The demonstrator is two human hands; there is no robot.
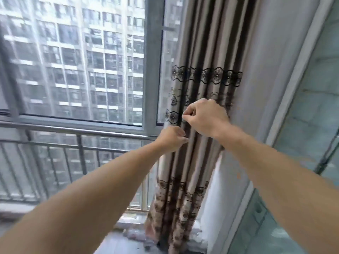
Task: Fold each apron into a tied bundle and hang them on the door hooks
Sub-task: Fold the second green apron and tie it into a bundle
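Observation:
No apron and no door hook is in view. A beige pleated curtain [207, 52] with black lace bands hangs gathered beside the window. My right hand [205, 118] is at mid-height of the curtain, thumb and forefinger pinched on a fold at the lace band. My left hand [172, 139] is just below and left of it, fingers curled around the curtain's left edge. Both forearms reach up from the bottom of the frame.
A large window [82, 61] with a grey frame shows tall apartment blocks outside. A metal railing [73, 132] runs across below the sill. A white wall [260, 88] stands right of the curtain, and a glass door panel [315, 110] at far right.

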